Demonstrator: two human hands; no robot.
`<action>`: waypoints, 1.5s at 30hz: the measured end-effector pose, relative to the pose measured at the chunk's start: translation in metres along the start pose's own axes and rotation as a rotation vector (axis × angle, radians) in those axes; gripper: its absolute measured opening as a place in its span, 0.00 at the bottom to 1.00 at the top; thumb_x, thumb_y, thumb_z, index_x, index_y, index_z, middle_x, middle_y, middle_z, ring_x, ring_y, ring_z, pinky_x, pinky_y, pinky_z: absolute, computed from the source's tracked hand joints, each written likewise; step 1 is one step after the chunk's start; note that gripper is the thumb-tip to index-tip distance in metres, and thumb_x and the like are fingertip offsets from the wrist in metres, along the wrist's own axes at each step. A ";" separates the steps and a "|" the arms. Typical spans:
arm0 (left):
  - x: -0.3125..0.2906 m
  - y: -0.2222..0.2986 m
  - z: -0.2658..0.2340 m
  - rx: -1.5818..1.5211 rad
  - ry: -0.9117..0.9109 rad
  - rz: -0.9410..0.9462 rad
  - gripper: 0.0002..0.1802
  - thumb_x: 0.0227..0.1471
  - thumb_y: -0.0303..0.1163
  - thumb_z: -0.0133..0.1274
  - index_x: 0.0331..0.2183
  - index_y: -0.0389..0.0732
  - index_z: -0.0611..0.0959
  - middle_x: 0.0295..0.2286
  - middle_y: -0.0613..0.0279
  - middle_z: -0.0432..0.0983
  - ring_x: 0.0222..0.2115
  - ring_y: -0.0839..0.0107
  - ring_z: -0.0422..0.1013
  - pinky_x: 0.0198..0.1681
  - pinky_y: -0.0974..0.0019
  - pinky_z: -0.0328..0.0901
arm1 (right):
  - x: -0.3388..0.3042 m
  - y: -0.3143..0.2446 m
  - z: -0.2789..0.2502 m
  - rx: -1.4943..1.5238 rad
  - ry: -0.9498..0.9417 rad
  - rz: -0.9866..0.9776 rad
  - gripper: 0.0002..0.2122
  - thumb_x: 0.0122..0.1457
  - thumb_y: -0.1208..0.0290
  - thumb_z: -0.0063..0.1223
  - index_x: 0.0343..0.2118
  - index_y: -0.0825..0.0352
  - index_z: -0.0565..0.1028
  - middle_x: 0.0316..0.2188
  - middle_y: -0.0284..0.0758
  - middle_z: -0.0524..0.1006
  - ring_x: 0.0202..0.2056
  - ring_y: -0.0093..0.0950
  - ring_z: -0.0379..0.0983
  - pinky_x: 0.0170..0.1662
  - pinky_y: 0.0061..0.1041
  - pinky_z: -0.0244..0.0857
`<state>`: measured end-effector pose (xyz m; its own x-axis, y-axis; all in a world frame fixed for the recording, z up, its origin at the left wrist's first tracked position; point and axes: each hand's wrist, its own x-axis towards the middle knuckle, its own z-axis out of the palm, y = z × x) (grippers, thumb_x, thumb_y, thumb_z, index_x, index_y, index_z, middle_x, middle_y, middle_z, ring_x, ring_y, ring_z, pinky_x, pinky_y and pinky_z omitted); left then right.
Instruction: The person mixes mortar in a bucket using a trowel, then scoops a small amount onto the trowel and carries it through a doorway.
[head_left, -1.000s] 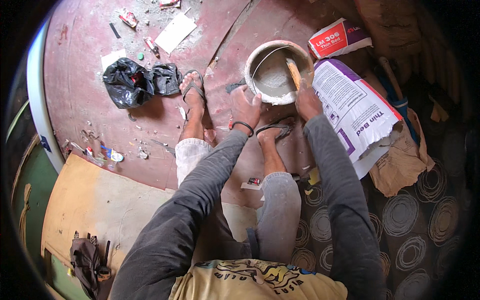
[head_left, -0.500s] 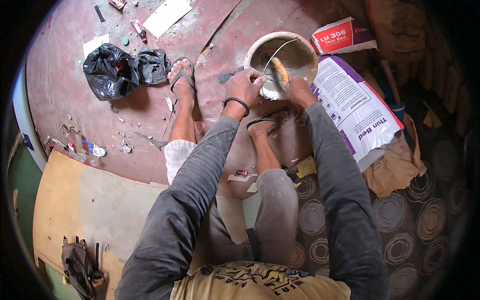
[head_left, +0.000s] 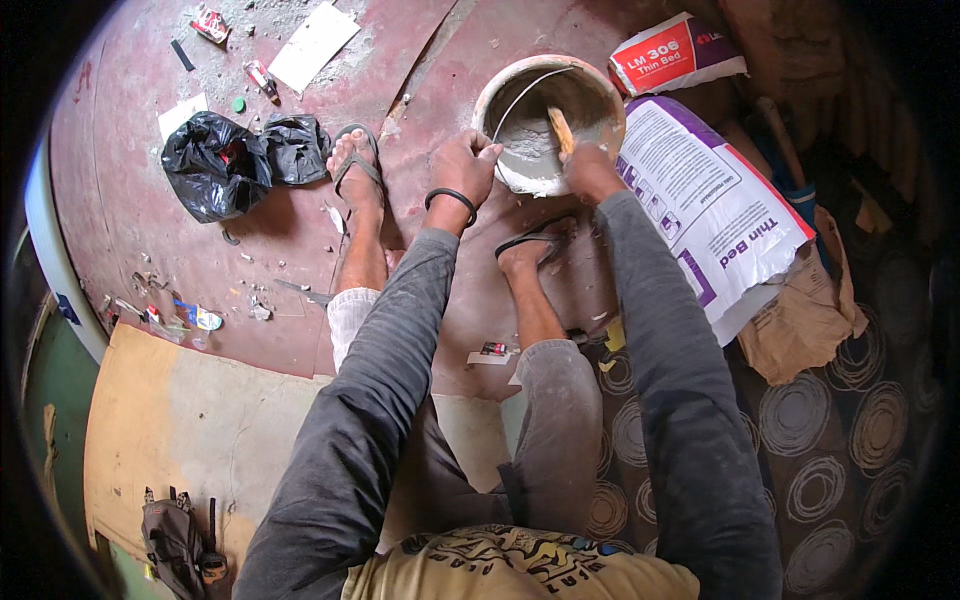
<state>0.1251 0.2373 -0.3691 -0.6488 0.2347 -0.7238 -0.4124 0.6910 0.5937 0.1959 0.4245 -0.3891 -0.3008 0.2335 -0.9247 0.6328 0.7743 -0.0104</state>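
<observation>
Wooden handle [head_left: 561,128] in right hand [head_left: 594,174]; left hand [head_left: 464,170] (curled) at bucket [head_left: 535,186].

Bucket [head_left: 532,184] stands between plastic bag [head_left: 210,172], left, and sack [head_left: 705,195], right

matt wooden handle [head_left: 561,130], wet-looking paste [head_left: 524,148], rough crusted bucket [head_left: 541,187], glossy plastic bag [head_left: 203,182], crumpled matt brown paper [head_left: 808,318]

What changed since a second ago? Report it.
The right hand has shifted left over the bucket, carrying the wooden handle from the bucket's right side toward its middle. No new hold or release shows. The left hand stays at the bucket's near-left side; black plastic bag and purple-and-white sack lie as before.
</observation>
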 end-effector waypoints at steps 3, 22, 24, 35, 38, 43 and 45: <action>0.005 -0.019 0.001 -0.050 0.018 0.014 0.09 0.46 0.33 0.57 0.23 0.36 0.79 0.18 0.61 0.76 0.19 0.75 0.69 0.25 0.69 0.64 | -0.006 -0.008 0.000 -0.040 -0.075 -0.066 0.13 0.54 0.66 0.49 0.36 0.71 0.76 0.37 0.50 0.75 0.41 0.44 0.72 0.42 0.37 0.65; -0.001 -0.006 0.009 -0.013 0.051 0.085 0.10 0.45 0.33 0.57 0.22 0.36 0.78 0.19 0.60 0.75 0.20 0.73 0.70 0.26 0.68 0.64 | 0.004 0.033 0.021 -0.006 0.120 -0.109 0.15 0.60 0.63 0.43 0.30 0.73 0.71 0.17 0.33 0.70 0.16 0.25 0.66 0.14 0.28 0.57; -0.002 -0.010 0.004 -0.021 0.057 0.055 0.10 0.45 0.33 0.57 0.23 0.36 0.78 0.19 0.60 0.75 0.20 0.72 0.70 0.27 0.67 0.64 | 0.001 0.026 0.027 0.484 -0.158 0.039 0.15 0.60 0.62 0.44 0.30 0.74 0.70 0.15 0.36 0.70 0.16 0.27 0.67 0.14 0.29 0.58; -0.005 -0.008 0.004 -0.004 0.059 0.062 0.10 0.45 0.33 0.57 0.23 0.36 0.79 0.19 0.59 0.76 0.21 0.72 0.71 0.27 0.67 0.64 | -0.020 0.012 0.013 0.888 -0.102 0.086 0.12 0.58 0.67 0.44 0.27 0.73 0.72 0.20 0.43 0.73 0.21 0.37 0.71 0.24 0.35 0.65; -0.002 -0.008 0.012 -0.003 0.063 0.103 0.10 0.45 0.33 0.57 0.23 0.36 0.79 0.19 0.58 0.76 0.21 0.72 0.71 0.27 0.67 0.64 | -0.007 0.020 0.028 0.355 0.027 0.095 0.13 0.59 0.64 0.46 0.30 0.73 0.70 0.17 0.33 0.70 0.15 0.27 0.65 0.18 0.29 0.61; -0.003 -0.006 0.005 0.012 0.060 0.087 0.10 0.45 0.33 0.58 0.22 0.36 0.78 0.19 0.59 0.75 0.20 0.73 0.70 0.26 0.68 0.64 | -0.028 0.015 0.008 0.486 -0.018 -0.084 0.16 0.60 0.63 0.44 0.41 0.74 0.69 0.20 0.35 0.69 0.17 0.25 0.65 0.17 0.27 0.59; -0.003 -0.002 0.011 -0.018 0.049 0.082 0.11 0.45 0.33 0.58 0.22 0.36 0.78 0.18 0.59 0.75 0.20 0.73 0.70 0.26 0.68 0.64 | -0.007 0.025 0.020 0.257 0.040 -0.079 0.15 0.60 0.63 0.44 0.42 0.72 0.69 0.20 0.32 0.68 0.17 0.23 0.63 0.16 0.24 0.58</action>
<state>0.1348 0.2430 -0.3720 -0.7114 0.2560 -0.6545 -0.3676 0.6582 0.6570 0.2277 0.4302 -0.3904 -0.3807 0.2053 -0.9016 0.7654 0.6171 -0.1827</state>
